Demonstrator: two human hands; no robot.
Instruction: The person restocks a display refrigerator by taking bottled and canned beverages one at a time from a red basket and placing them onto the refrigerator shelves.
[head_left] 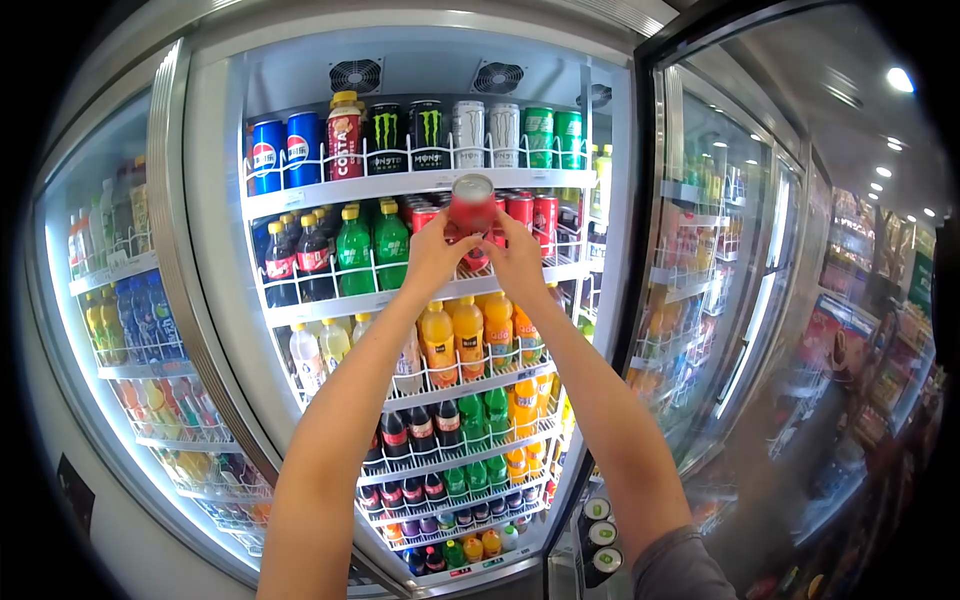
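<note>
Before the second shelf of a lit drinks fridge, I hold a red can (pixel 472 208) with a silver top, tilted so its lid shows. My left hand (pixel 433 256) grips it from the left, and my right hand (pixel 512 256) from the right, fingers wrapped round its lower part. Behind my hands stand more red cans (pixel 545 222), partly hidden by them. To the left on that shelf are green bottles (pixel 354 242) with yellow caps and dark cola bottles (pixel 281 258) with red labels.
Blue cans (pixel 266 157), black cans (pixel 427 133) and green cans (pixel 539 137) line the top shelf. Orange drink bottles (pixel 468 328) fill the shelf below. The glass door (pixel 715 250) stands open at right. Lidded cans (pixel 600 533) sit in a box low down.
</note>
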